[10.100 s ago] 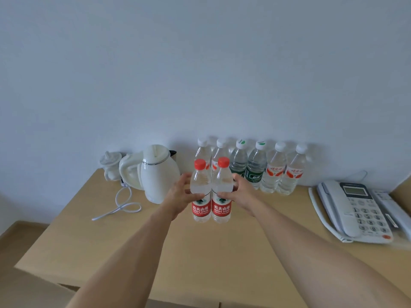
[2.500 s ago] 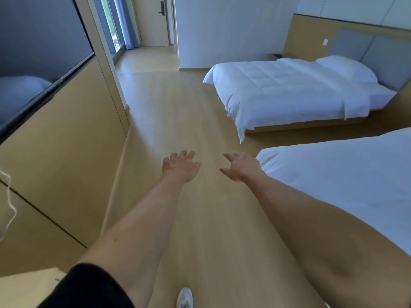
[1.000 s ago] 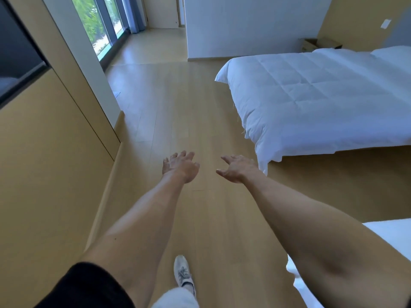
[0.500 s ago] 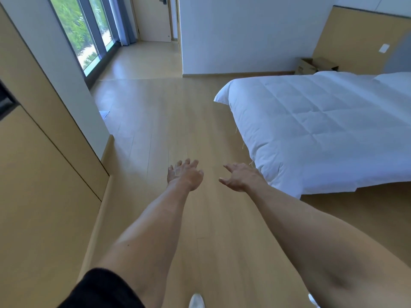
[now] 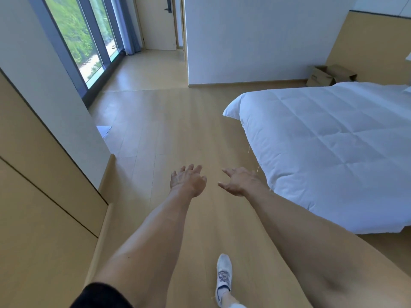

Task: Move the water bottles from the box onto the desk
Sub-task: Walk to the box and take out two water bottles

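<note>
- Two empty hands, left hand and right hand, reach forward over the floor, fingers spread loosely, holding nothing.
- No water bottles or desk in view; an open cardboard box sits on the floor in the far corner, contents unseen.
- Judged stage: walking to fetch bottles.
- Bed lies between person and box; window at left; one shoe mid-stride.

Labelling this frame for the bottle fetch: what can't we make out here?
- Cardboard box, head view: far off, partly behind the bed; contents hidden, no bottles visible.
- Desk: out of frame.
- Print on the box: too small.
- Left hand and right hand: both visible, holding nothing.
- White item by the wall: cut off by the wall corner.
</note>
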Action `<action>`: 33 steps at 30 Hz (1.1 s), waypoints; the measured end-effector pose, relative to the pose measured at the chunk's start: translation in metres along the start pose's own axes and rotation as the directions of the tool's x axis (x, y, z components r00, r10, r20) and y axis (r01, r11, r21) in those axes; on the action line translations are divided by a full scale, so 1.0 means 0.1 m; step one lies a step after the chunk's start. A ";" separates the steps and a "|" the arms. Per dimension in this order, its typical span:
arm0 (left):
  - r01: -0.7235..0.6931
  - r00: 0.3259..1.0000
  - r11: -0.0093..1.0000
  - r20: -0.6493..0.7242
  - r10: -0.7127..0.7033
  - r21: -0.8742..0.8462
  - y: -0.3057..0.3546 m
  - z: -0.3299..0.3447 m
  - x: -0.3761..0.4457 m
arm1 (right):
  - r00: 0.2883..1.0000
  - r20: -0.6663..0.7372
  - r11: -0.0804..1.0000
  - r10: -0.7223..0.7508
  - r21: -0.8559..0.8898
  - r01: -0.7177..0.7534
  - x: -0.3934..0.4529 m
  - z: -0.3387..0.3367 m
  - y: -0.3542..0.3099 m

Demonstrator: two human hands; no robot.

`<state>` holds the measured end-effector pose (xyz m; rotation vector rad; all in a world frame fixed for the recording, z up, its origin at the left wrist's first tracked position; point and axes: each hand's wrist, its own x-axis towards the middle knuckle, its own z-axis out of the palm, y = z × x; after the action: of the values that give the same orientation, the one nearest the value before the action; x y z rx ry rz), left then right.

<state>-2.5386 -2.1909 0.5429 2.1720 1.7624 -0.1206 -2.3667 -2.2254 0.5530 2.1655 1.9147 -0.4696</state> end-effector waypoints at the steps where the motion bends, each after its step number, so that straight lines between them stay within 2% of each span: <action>1: 0.008 1.000 1.000 0.003 -0.008 0.003 -0.02 -0.04 0.19 | 1.000 0.002 1.000 -0.006 0.004 0.006 0.21 -0.06 -0.01; 11: 0.063 0.998 0.998 -0.002 -0.063 -0.010 -0.03 -0.71 2.18 | 0.998 0.032 0.998 -0.048 0.039 0.047 2.29 -0.86 -0.02; 19: 0.092 0.996 0.995 0.012 -0.092 -0.041 -0.26 -1.05 3.35 | 0.996 0.063 0.998 -0.064 0.002 0.064 3.50 -1.32 -0.18; 33: -0.071 0.997 0.997 0.007 0.072 -0.016 -1.08 -1.86 5.91 | 0.998 0.037 0.999 0.046 0.007 -0.047 5.87 -2.20 -0.96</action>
<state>-2.5354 -1.5625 0.5323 2.2169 1.6733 -0.0972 -2.3800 -1.5910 0.5428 2.1851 1.8420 -0.5059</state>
